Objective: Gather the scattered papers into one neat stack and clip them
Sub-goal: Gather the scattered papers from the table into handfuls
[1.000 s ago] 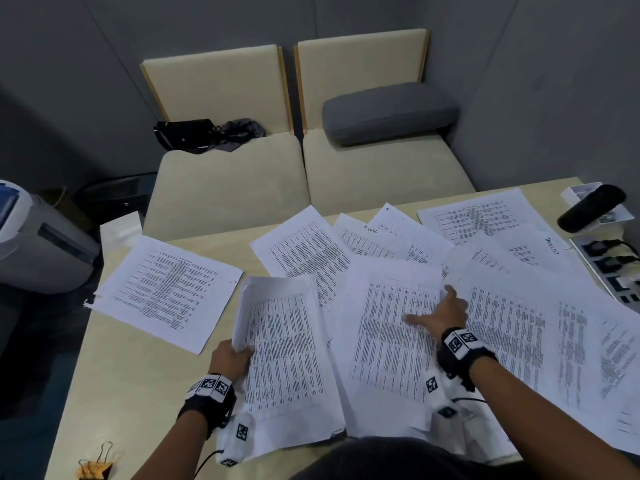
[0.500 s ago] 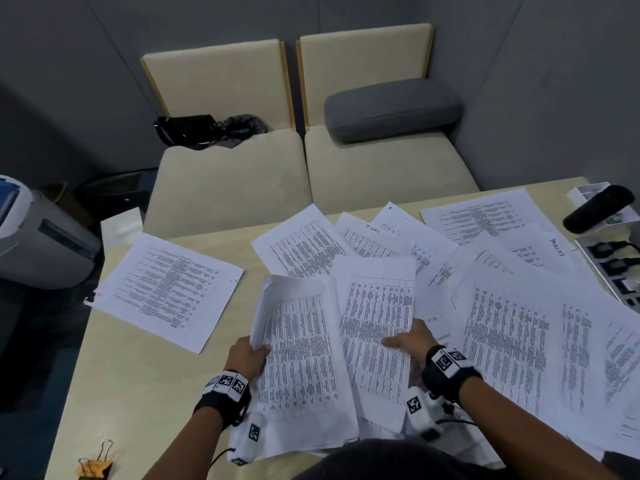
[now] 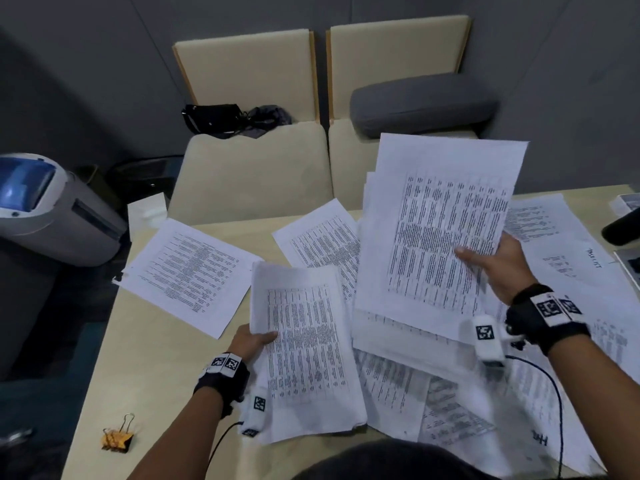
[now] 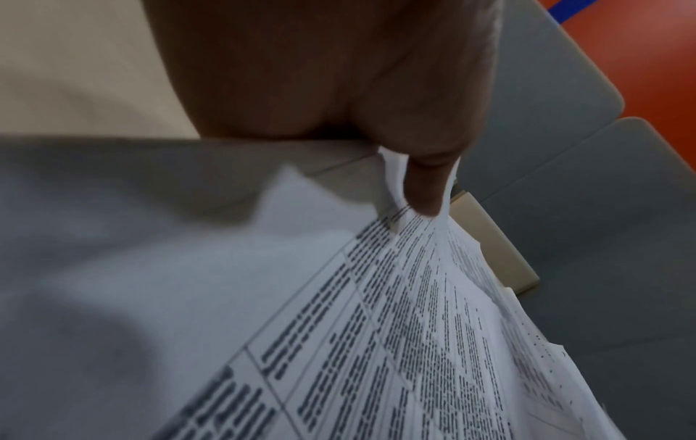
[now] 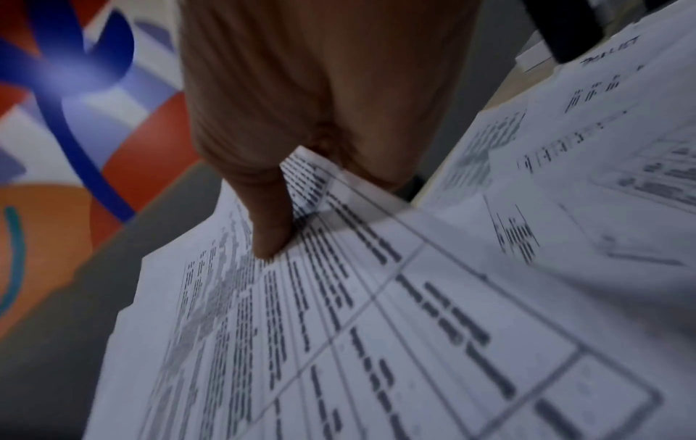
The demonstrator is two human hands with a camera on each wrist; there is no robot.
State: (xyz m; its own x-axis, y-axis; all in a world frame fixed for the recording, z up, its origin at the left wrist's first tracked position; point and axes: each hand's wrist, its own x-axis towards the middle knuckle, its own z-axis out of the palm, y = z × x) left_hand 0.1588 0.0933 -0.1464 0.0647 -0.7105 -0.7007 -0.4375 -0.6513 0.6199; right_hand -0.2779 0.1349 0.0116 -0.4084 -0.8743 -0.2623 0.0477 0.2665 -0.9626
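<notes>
White printed papers lie scattered over the light wooden table [image 3: 152, 368]. My left hand [image 3: 254, 341] grips the left edge of a small stack of papers [image 3: 304, 355], thumb on top [image 4: 425, 190]. My right hand [image 3: 498, 261] pinches several sheets [image 3: 443, 230] by their right edge and holds them lifted and tilted above the table; its thumb [image 5: 269, 229] presses on the printed side. A single sheet [image 3: 187, 271] lies apart at the left. A yellow binder clip [image 3: 117, 439] sits at the table's front left corner.
More loose sheets [image 3: 561, 258] cover the right half of the table. Two beige seats [image 3: 249, 174] with a grey cushion [image 3: 419, 103] and a black bag [image 3: 214, 117] stand behind it. A grey machine [image 3: 52, 209] stands at the left. A dark object [image 3: 621, 226] is at the right edge.
My right hand went from pressing flat on the papers to lifting several sheets up off the table. My left hand keeps its grip on the small stack, which shifted slightly.
</notes>
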